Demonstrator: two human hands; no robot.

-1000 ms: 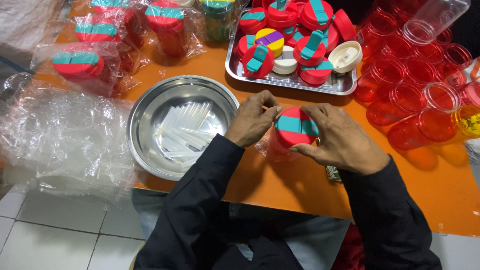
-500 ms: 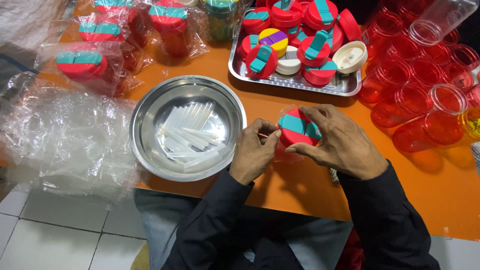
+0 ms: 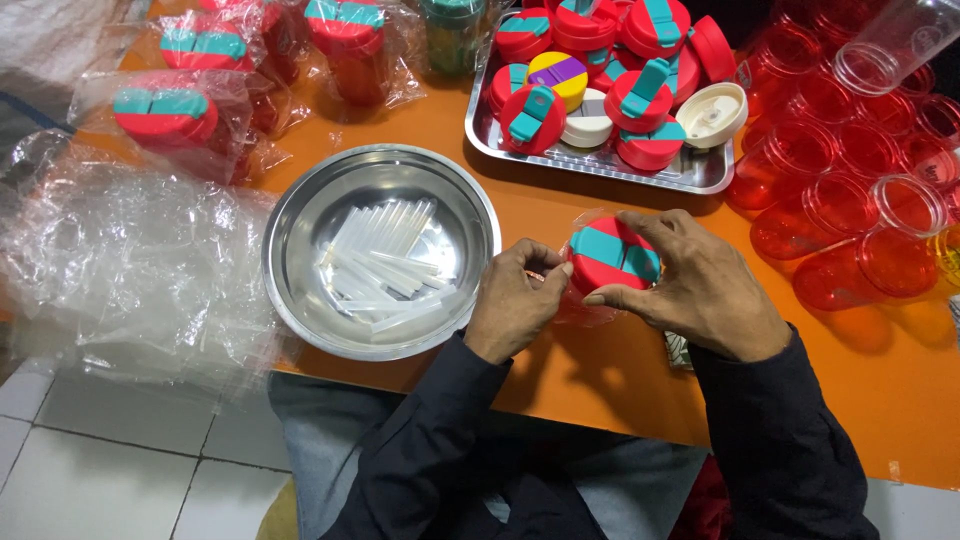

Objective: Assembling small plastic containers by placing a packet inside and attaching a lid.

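Red-and-teal lidded cup [image 3: 612, 255] between both hands, right hand [image 3: 700, 290] and left hand [image 3: 512, 308] curled onto it.

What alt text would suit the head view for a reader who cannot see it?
Both hands, left hand and right hand, hold a red cup with a red-and-teal lid on an orange table. Left of them sits a steel bowl of clear straws; behind, a metal tray of lids and empty red cups.

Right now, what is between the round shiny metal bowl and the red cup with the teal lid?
In the head view, the left hand sits between the round metal bowl and the red cup with the teal-and-red lid, touching the cup.
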